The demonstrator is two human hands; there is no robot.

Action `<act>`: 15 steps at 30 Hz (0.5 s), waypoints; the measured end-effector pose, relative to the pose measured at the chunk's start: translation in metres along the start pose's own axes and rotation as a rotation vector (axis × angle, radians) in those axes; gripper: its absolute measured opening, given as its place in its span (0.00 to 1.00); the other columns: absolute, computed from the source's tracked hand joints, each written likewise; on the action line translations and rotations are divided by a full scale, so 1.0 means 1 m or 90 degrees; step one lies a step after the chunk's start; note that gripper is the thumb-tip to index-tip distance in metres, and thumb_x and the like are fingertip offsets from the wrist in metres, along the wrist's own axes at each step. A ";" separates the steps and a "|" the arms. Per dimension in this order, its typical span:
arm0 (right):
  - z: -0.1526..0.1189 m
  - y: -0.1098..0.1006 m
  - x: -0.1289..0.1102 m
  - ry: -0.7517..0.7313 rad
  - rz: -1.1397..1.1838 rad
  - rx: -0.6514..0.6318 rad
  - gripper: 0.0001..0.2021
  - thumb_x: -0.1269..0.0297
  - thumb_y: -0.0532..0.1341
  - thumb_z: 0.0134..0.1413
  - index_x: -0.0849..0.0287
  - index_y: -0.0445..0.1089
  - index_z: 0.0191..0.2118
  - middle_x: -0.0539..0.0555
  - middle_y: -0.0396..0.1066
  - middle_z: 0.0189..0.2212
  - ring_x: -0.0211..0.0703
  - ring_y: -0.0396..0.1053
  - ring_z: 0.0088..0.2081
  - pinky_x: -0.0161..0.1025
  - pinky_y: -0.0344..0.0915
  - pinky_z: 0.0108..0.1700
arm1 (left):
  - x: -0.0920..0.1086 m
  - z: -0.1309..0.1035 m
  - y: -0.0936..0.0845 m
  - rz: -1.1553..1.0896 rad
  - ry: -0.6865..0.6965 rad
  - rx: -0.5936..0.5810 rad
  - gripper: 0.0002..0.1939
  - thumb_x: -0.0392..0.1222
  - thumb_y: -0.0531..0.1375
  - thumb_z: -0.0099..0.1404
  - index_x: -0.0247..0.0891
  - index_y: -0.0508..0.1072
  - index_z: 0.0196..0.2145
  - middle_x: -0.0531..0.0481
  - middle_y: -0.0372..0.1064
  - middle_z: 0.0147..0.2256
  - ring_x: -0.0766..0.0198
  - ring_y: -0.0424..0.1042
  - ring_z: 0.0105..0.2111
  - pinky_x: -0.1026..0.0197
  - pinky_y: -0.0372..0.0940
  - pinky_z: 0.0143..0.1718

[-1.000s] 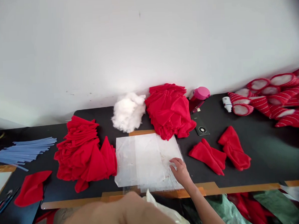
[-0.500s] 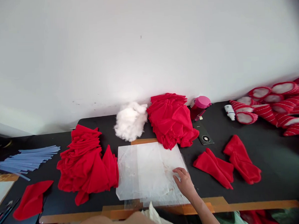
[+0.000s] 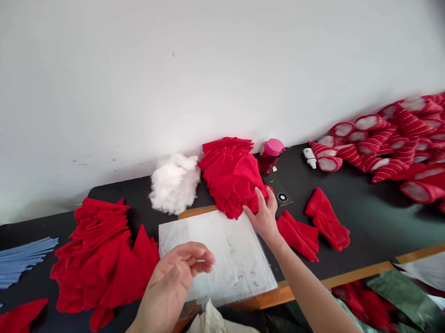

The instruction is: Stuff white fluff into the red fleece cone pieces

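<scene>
My right hand [image 3: 264, 214] reaches to the near right edge of a heaped pile of red fabric pieces [image 3: 230, 176]. Its fingers are spread at the cloth, and no piece is lifted. Over the near left part of a white sheet [image 3: 227, 250] hovers my left hand [image 3: 172, 283], fingers loosely curled and apart, nothing in it. Fluffy white stuffing [image 3: 174, 184] lies left of that pile. Another stack of red fabric [image 3: 100, 257] is at the left. Two red sewn pieces, one nearer [image 3: 298, 234] and one farther right [image 3: 327, 220], lie right of my right hand.
A red bottle with a pink lid [image 3: 272, 151], a dark phone [image 3: 281, 195] and a small white bottle [image 3: 309, 158] stand or lie behind. Many stuffed red striped cones [image 3: 407, 137] crowd the right. Blue strips [image 3: 22, 256] lie far left. A white wall [image 3: 217, 62] closes the back.
My right hand has moved from the white sheet up to the rear red pile. My left hand has come into view over the sheet. The view has turned to the right.
</scene>
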State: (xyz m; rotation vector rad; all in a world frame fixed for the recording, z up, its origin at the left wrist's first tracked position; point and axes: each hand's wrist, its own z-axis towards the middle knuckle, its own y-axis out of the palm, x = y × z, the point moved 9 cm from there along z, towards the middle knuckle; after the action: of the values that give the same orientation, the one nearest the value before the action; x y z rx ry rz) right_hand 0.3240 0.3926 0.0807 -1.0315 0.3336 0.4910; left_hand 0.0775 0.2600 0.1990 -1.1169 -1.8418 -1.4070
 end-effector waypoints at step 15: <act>0.103 0.060 0.012 0.179 0.029 -0.074 0.47 0.45 0.69 0.41 0.59 0.55 0.65 0.70 0.33 0.68 0.74 0.41 0.66 0.66 0.50 0.61 | -0.135 -0.015 -0.106 -0.022 -0.237 0.285 0.26 0.58 0.73 0.42 0.35 0.74 0.30 0.46 0.73 0.31 0.62 0.71 0.32 0.62 0.61 0.35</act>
State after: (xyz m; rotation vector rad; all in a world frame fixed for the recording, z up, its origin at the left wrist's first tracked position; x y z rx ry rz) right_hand 0.3059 0.5109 0.0805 -1.2116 0.5851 0.4089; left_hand 0.0518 0.1975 0.0412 -1.1639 -2.2961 -0.7706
